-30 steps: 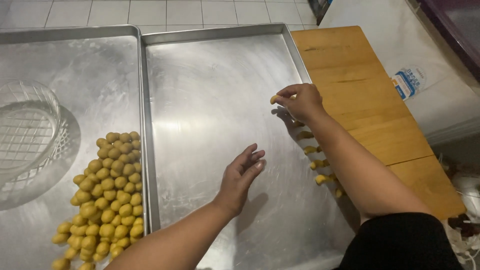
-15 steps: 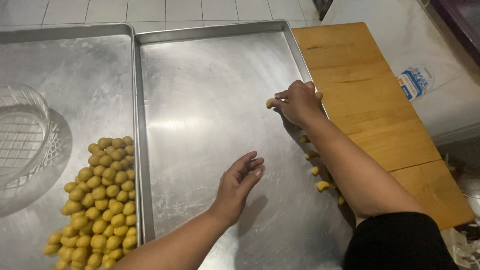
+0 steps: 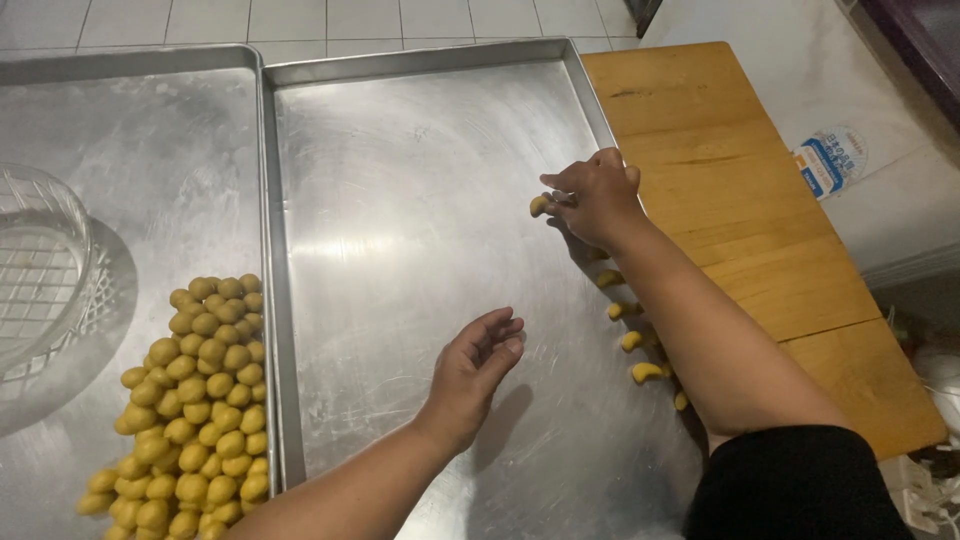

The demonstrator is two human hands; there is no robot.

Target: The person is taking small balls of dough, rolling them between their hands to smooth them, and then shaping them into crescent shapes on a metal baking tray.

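Observation:
My right hand hovers over the right side of a large metal baking tray, fingers closed on a small curved piece of yellow dough. Below it, several crescent-shaped dough pieces lie in a row along the tray's right edge, partly hidden by my forearm. My left hand floats above the middle of the same tray, fingers loosely curled and holding nothing. A heap of yellow dough balls lies on the second metal tray to the left.
A clear glass bowl with a grid pattern stands on the left tray. A wooden board lies right of the trays. A small printed packet rests on the white surface beyond it. Tiled floor shows at the top.
My right hand has shifted slightly down and left with the dough piece. My left hand stays over the tray's middle. The camera view has drifted a little.

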